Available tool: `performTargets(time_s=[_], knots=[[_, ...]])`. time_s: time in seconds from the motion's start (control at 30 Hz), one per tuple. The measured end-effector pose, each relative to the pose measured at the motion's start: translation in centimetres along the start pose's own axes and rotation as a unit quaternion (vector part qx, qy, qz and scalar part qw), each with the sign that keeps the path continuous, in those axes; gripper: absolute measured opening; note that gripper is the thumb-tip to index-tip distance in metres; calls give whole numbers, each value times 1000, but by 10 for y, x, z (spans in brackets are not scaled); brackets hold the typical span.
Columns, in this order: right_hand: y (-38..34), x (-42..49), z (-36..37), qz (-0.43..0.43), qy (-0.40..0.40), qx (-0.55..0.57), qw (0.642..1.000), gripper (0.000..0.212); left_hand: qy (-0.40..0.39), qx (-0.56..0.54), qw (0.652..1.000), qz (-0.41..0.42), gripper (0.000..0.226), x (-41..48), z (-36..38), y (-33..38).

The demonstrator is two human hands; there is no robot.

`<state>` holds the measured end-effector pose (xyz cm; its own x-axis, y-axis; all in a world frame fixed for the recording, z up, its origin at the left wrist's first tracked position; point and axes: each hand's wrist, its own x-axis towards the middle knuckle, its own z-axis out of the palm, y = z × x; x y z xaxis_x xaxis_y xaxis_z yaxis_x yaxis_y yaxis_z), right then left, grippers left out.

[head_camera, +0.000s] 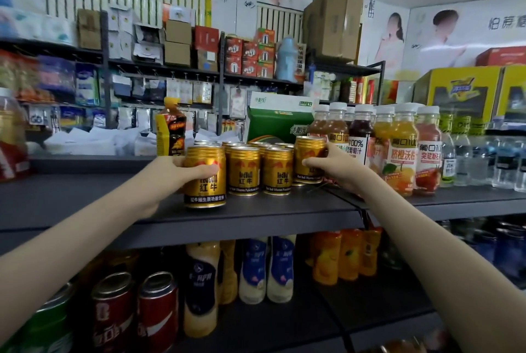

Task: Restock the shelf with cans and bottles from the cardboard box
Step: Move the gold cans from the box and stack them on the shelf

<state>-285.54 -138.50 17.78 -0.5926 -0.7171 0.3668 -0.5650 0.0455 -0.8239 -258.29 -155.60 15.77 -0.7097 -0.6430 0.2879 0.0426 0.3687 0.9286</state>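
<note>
— How far along is the restock?

— About midway, I'd say. A block of gold cans (260, 170) stands in rows on the top shelf (85, 196), near its front edge, just beside the juice bottles (404, 150).

— And your hands?

— Each has a can. My left hand (168, 182) is wrapped round the left can (206, 190), with the fingers curled across its front and the thumb hidden behind. That can is at the left end of the block, nearest the shelf's front edge and a little forward of the front row. It looks set down. My right hand (338, 167) grips the right can (308, 150) from the side, at the far end of the block, touching or nearly touching the juice bottles. It sits higher in my view than the front row. I can't tell whether it is lifted or just further back.

— What's left to do?

— Let go of these two and square them with the rows. Left of the block the shelf has room for more, up to a yellow bottle (170, 130) at the back edge.

— How much is in the box?

— I can't see the box, so I can't say.

— And the lower shelf?

— It holds pale bottles (253, 270) and red cans (158, 310). Behind them it's too dark to judge.
</note>
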Motion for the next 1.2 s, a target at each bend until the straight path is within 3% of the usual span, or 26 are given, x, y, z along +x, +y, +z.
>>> performTargets(time_s=[0.07,0.23,0.37,0.5,0.6,0.73,0.87,1.03,1.13,1.2], knots=[[3,4,-3,-1,-15,-9,1000,41,-1,0,1000,-2,90,2,1,0],[11,8,-5,9,-65,-52,996,24,7,16,1000,7,35,4,9,-1],[20,9,-11,15,-75,-127,989,35,16,51,998,33,60,4,10,-2],[22,9,-17,16,-65,-114,991,27,53,72,996,26,90,6,8,-5],[23,11,-13,13,-68,-103,992,31,75,96,993,3,82,7,11,-7],[22,14,-8,29,-83,-96,992,62,91,172,980,26,82,3,20,-5],[22,15,-11,41,-95,-106,989,54,95,220,970,41,78,4,15,-2],[20,10,-12,21,-98,-99,990,49,31,144,989,6,66,7,1,2],[21,6,-11,6,-91,-82,992,34,47,180,982,15,67,8,-3,-1],[21,4,-10,-3,-84,-86,993,35,60,196,979,18,69,8,-1,-3]])
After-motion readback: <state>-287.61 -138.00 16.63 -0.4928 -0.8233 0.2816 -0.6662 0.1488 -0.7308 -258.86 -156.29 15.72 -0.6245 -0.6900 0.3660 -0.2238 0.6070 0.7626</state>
